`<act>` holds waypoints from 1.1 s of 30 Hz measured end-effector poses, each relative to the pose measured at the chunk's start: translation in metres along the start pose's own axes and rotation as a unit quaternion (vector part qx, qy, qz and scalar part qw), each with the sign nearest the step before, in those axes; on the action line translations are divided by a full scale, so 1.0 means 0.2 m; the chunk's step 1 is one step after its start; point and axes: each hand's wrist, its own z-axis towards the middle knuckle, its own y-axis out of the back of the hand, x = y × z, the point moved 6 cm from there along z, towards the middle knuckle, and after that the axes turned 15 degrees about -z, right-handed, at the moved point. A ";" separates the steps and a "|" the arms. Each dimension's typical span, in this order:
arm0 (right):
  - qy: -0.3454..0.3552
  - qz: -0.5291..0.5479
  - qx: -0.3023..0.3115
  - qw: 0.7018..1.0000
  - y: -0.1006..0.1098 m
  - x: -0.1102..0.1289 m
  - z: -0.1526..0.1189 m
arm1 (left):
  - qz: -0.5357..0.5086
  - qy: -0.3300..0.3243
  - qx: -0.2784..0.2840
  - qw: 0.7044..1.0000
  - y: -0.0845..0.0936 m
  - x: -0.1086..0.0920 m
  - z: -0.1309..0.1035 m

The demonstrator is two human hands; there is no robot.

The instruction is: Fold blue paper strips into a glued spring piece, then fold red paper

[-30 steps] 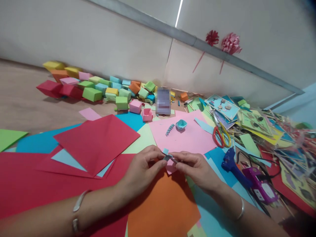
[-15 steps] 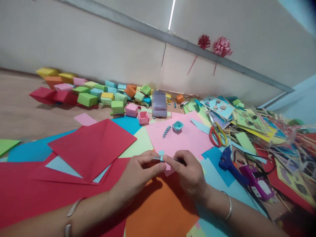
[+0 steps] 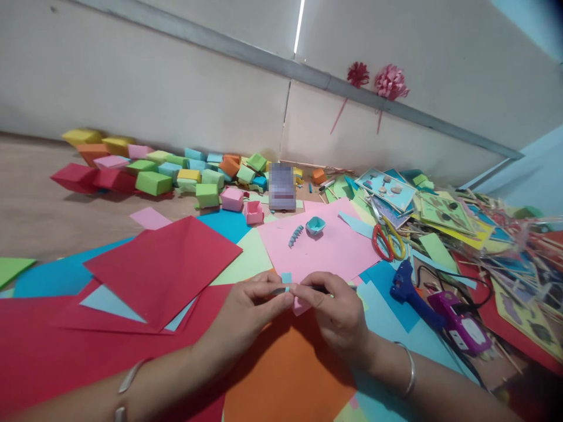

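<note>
My left hand [image 3: 259,305] and my right hand [image 3: 338,310] meet above an orange paper sheet [image 3: 290,375], fingers closed. Between the fingertips is a small light blue paper strip [image 3: 286,277], which lies against a thin dark rod [image 3: 323,288] running sideways through both hands. The rod's kind is mostly hidden by the fingers. Below my right fingertips shows a small pink paper piece [image 3: 301,305]; whether it is held I cannot tell. Beyond the hands, a teal folded paper cup [image 3: 315,226] and a curled grey-blue paper strip [image 3: 296,236] lie on a pink sheet [image 3: 343,252].
Red sheets [image 3: 162,264] spread at the left. Several coloured paper boxes [image 3: 153,183] line the wall. At the right lie scissors [image 3: 389,241], a blue glue gun [image 3: 413,293], a purple power box [image 3: 460,322] with cables, and piled cards and sticks [image 3: 448,217].
The light blue strip stands slightly taller above the fingertips. My right fingers have shifted a little, and the rod's end now shows past my right hand. The view has tilted slightly.
</note>
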 end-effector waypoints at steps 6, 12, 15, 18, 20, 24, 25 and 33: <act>-0.147 0.175 0.078 0.970 -0.04 -0.05 0.01 | 0.092 -0.079 0.004 0.993 0.01 -0.04 0.01; -0.166 0.178 0.097 0.965 -0.03 -0.05 0.01 | 0.151 -0.149 0.026 0.977 -0.02 -0.07 -0.01; -0.172 0.177 0.119 0.962 -0.03 -0.04 0.01 | 0.150 -0.164 0.022 0.975 -0.02 -0.08 -0.01; -0.192 0.200 0.149 0.949 -0.05 -0.04 0.00 | 0.172 -0.176 0.034 0.969 -0.02 -0.08 -0.02; -0.222 0.226 0.176 0.932 -0.08 -0.05 -0.01 | 0.191 -0.183 0.034 0.964 -0.02 -0.08 -0.02; -0.273 0.248 0.204 0.907 -0.11 -0.09 -0.04 | 0.202 -0.165 0.025 0.965 0.00 -0.06 -0.01; -0.276 0.243 0.202 0.908 -0.11 -0.09 -0.04 | 0.202 -0.158 0.025 0.966 0.00 -0.06 -0.01; -0.160 0.143 0.097 0.972 -0.05 -0.06 0.01 | 0.163 -0.093 0.039 0.981 -0.01 0.03 -0.01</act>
